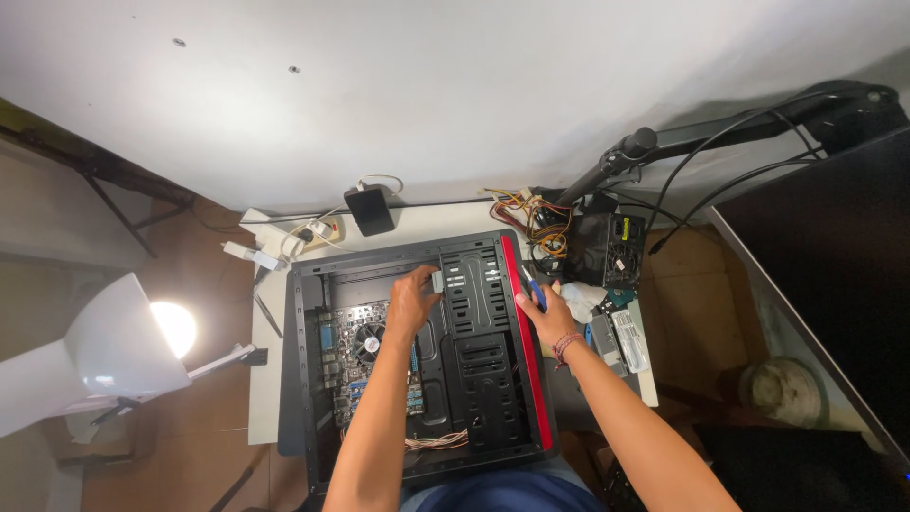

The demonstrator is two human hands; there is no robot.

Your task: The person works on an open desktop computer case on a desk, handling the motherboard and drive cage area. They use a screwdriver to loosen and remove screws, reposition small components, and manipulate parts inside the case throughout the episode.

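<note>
An open black computer case point(313, 379) with a red front edge lies flat on a white table. Inside it a motherboard with a round cooler fan point(367, 343) shows at the left, and black perforated drive bays point(479, 313) fill the right. My left hand point(411, 301) is inside the case, fingers closed on a small grey part point(438, 281) at the drive bays' upper left corner. My right hand point(543, 317) rests on the red edge, holding a blue-handled tool point(534, 287) that looks like a screwdriver.
A black power supply point(607, 248) with coloured cables lies behind the case at the right, next to a white cloth point(580, 299) and loose drives point(629, 339). A power strip point(284, 237) and black adapter point(370, 210) sit at the back. A lit white lamp point(104, 351) stands left; a monitor arm point(720, 133) reaches over at the right.
</note>
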